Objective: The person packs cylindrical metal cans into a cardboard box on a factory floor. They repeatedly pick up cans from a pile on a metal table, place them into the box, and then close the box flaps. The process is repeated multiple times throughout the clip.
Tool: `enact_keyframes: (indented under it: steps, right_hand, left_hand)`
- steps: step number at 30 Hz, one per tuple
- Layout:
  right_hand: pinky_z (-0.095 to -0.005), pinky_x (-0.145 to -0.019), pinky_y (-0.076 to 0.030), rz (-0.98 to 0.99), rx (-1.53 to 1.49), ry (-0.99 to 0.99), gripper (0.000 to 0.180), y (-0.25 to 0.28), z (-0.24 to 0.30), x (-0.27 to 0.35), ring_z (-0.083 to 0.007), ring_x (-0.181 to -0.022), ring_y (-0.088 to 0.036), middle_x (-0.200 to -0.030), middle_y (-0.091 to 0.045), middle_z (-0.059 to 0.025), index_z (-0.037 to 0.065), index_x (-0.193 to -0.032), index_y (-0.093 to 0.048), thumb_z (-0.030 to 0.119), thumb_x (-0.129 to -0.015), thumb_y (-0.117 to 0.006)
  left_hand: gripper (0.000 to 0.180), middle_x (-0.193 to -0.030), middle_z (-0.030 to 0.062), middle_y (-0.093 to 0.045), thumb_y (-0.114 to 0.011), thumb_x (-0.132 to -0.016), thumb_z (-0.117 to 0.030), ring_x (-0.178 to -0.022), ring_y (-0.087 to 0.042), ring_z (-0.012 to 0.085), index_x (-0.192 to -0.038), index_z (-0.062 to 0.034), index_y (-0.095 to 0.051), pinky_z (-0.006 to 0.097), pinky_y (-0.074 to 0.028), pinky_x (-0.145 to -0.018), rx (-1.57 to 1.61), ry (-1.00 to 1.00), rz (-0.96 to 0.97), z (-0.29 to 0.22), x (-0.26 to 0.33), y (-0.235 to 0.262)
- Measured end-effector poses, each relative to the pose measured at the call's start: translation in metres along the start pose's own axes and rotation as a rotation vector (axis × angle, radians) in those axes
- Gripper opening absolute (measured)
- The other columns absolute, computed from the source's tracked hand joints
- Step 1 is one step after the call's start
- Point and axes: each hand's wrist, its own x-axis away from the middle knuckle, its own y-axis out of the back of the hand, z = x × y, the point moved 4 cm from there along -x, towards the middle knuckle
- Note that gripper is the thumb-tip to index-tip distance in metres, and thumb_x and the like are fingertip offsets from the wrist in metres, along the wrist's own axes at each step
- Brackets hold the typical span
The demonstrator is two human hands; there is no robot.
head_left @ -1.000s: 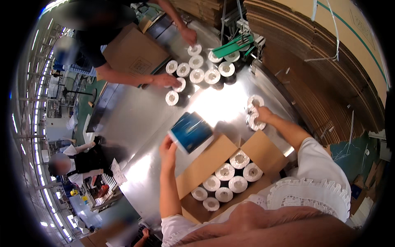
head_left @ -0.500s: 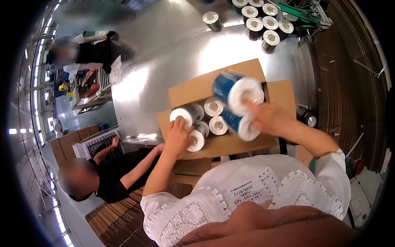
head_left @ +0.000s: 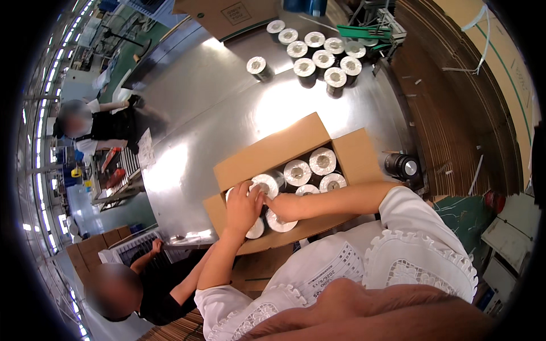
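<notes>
An opened cardboard box (head_left: 272, 149) on the metal table holds several wound spools with white round ends. My left hand (head_left: 243, 206) is over the box's left end, its bent fingers gripping the white spool (head_left: 230, 194) under them. Close beside it, my right hand (head_left: 285, 207) reaches across with curled fingers at a white-ended spool (head_left: 282, 223). The right fingertips are partly hidden against the left hand. Another spool (head_left: 265, 184) leans just beyond both hands. On the right, upright spools, such as the far-corner spool (head_left: 322, 161), show their ends.
Several dark spools (head_left: 323, 59) with white ends stand at the far right, and a single spool (head_left: 257, 66) stands apart. A closed carton (head_left: 227, 16) sits farther back. Flat cardboard stacks (head_left: 449, 113) line the right side. A co-worker in black (head_left: 162, 287) is close at left.
My right hand has let go of the blue spool it held over the box's right side and moved left, next to my left hand. The view has shifted, showing more of the far table.
</notes>
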Motion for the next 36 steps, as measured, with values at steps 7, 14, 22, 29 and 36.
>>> enact_keyframes:
  steps: [7, 14, 22, 29, 36]
  right_hand:
    - [-0.0332, -0.06, -0.051, -0.363, -0.574, 0.116, 0.021, 0.077, -0.059, 0.069, -0.0247, -0.065, -0.065, -0.075, -0.066, -0.0158, 0.003, -0.097, -0.066, 0.018, -0.082, -0.066]
    - [-0.0369, -0.061, -0.053, -0.938, -0.225, -0.963, 0.078, 0.178, -0.346, 0.096, -0.0269, -0.06, -0.066, -0.074, -0.067, -0.0155, -0.005, -0.133, -0.033, 0.04, -0.077, -0.065]
    - [-0.0379, -0.062, -0.054, -0.979, -0.34, -1.058, 0.103, 0.175, -0.429, 0.049, -0.0315, -0.068, -0.066, -0.089, -0.067, -0.021, -0.007, -0.144, -0.005, 0.037, -0.076, -0.07]
    - [-0.0426, -0.079, -0.051, -1.027, -0.295, -0.876, 0.075, 0.146, -0.419, 0.089, -0.0399, -0.088, -0.064, -0.094, -0.065, -0.0255, -0.001, -0.133, -0.037, 0.024, -0.072, -0.072]
    - [-0.046, -0.069, -0.05, -0.689, -0.218, -0.856, 0.073, 0.06, -0.39, 0.166, -0.0399, -0.073, -0.063, -0.077, -0.063, -0.0246, 0.0, -0.136, -0.036, 0.017, -0.072, -0.066]
  left_hand:
    - [0.057, -0.148, 0.0152, -0.031, -0.055, -0.087, -0.036, -0.14, -0.022, 0.0338, -0.138, -0.0136, -0.044, 0.051, -0.017, -0.112, 0.038, -0.286, 0.424, 0.004, 0.033, -0.071]
    - [0.048, -0.145, 0.0131, -0.036, -0.057, -0.081, -0.022, -0.137, -0.027, 0.0344, -0.129, -0.0237, -0.055, 0.053, -0.019, -0.111, 0.082, -0.408, 0.374, 0.023, 0.034, -0.077]
    - [0.045, -0.141, 0.0073, -0.042, -0.057, -0.083, -0.021, -0.133, -0.035, 0.0291, -0.128, -0.0298, -0.056, 0.053, -0.019, -0.108, -0.034, -0.443, 0.455, 0.02, 0.039, -0.072]
    - [0.041, -0.126, 0.0195, -0.047, -0.057, -0.082, 0.002, -0.116, -0.045, 0.039, -0.122, -0.0068, -0.054, 0.045, -0.037, -0.098, 0.288, -0.164, -0.056, -0.001, -0.199, -0.069]
    - [0.034, -0.138, 0.0112, -0.042, -0.051, -0.082, -0.01, -0.133, -0.033, 0.0276, -0.113, -0.0201, -0.059, 0.044, -0.029, -0.108, -0.364, -0.805, 0.189, 0.045, -0.413, -0.213]
